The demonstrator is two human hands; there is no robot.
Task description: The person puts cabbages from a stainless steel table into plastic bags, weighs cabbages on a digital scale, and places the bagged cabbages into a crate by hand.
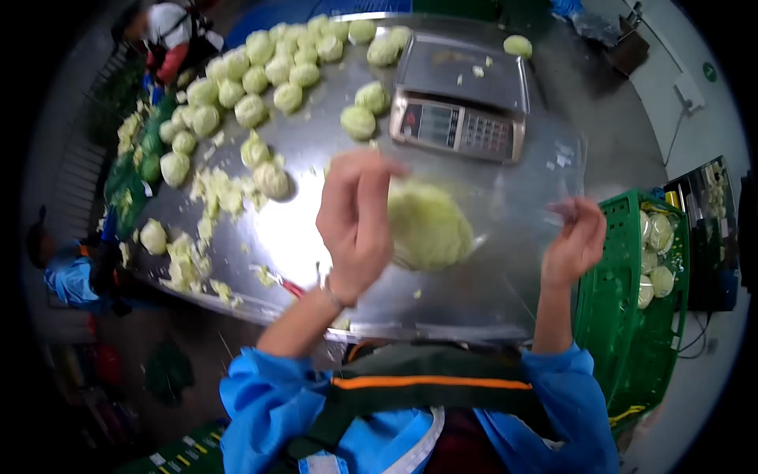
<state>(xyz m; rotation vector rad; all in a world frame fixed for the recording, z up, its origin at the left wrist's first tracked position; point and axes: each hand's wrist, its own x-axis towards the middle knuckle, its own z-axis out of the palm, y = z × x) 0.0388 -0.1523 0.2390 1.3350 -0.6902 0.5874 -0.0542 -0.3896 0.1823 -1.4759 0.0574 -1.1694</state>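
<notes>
A pale green cabbage [433, 227] lies on the metal table in front of me, with traces of clear plastic around its right edge. My left hand [359, 213] is over the cabbage's left side, fingers curled together and blurred; what it holds, if anything, cannot be made out. To the right of the cabbage, my right hand [576, 241] is raised near the table's right edge with its fingers pinched. Something thin and clear may be between them, but it is too faint to tell. A digital scale [460, 99] stands beyond the cabbage.
Many cabbages [280, 69] cover the table's far left part. Loose leaves [221, 192] and a red-handled tool [292, 288] lie at left. A green crate [612, 292] with wrapped cabbages [662, 280] stands at right. Two people [167, 35] [71, 276] are at the left side.
</notes>
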